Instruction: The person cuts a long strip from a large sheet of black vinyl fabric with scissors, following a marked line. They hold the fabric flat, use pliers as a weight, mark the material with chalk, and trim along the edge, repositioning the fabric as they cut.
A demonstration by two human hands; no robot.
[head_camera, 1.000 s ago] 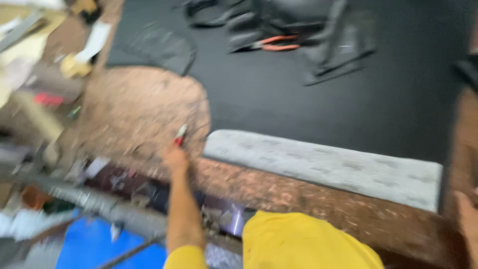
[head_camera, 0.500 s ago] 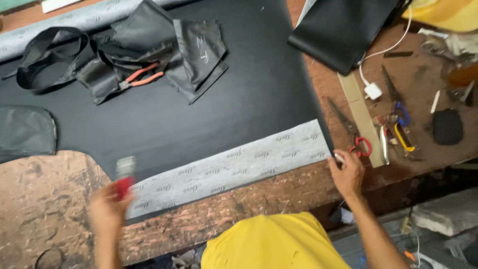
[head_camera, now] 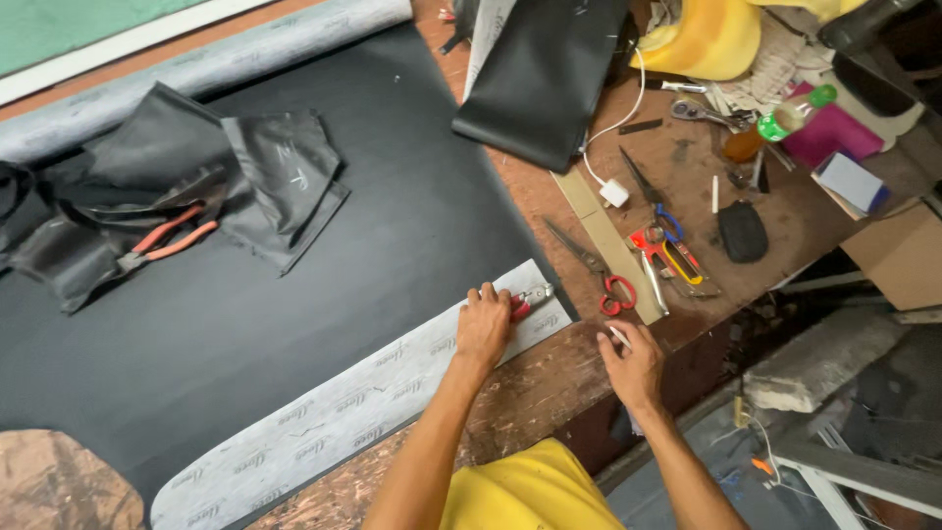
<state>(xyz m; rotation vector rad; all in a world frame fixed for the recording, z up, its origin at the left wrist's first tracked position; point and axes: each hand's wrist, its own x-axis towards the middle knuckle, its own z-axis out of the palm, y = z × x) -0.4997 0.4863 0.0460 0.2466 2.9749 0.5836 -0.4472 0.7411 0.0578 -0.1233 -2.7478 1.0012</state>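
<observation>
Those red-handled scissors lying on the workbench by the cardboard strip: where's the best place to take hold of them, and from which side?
Take the red-handled scissors by the red finger loops, coming from the near table edge where the right hand rests. The loops lie toward that edge and the closed blades point away up the bench, beside the cardboard strip, so fingers probably stay clear of the tips.

At the right edge of the bench a plain brown cardboard box (head_camera: pixel 898 257) is sitting, its flat side facing up, partly hanging past the bench edge. Just above it a small rectangular packet (head_camera: pixel 852 183) with a white face and a blue edge is lying tilted, next to a flat magenta pack (head_camera: pixel 834 132) that is resting under a clear bottle with a green cap (head_camera: pixel 790 118). No signs or screens are showing anywhere in view.
</observation>
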